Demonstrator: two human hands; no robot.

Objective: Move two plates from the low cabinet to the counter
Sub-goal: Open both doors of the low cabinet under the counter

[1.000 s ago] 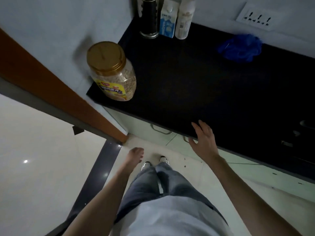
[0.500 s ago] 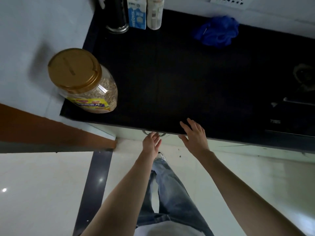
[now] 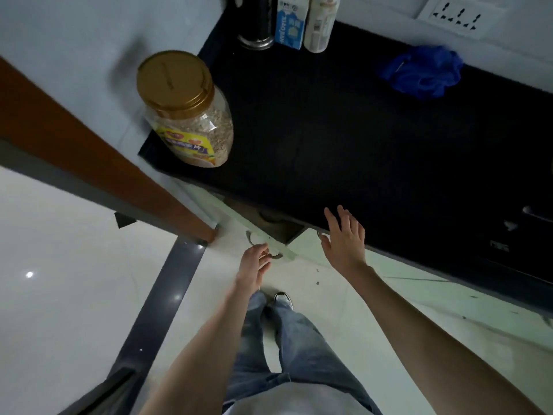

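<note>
The low cabinet's left door [image 3: 227, 214] is pale green and stands ajar under the black counter [image 3: 359, 145]. A dark gap [image 3: 278, 227] shows behind it; I cannot make out any plates inside. My left hand [image 3: 253, 268] has its fingers hooked on the door's metal handle [image 3: 251, 239]. With fingers spread, my right hand [image 3: 344, 238] hovers at the counter's front edge. It holds nothing and is just beside the right door's handle [image 3: 319, 235].
A gold-lidded jar of oats [image 3: 185, 112] stands at the counter's left front corner. At the back are a dark metal cylinder [image 3: 256, 22], a milk carton [image 3: 288, 25] and a white bottle [image 3: 320, 22]. A blue cloth [image 3: 422, 71] lies back right. A wooden door frame [image 3: 89, 145] is on the left.
My left hand has reached the handle and closed on it, and the left door has swung out from shut. The right hand stays open near the counter edge.
</note>
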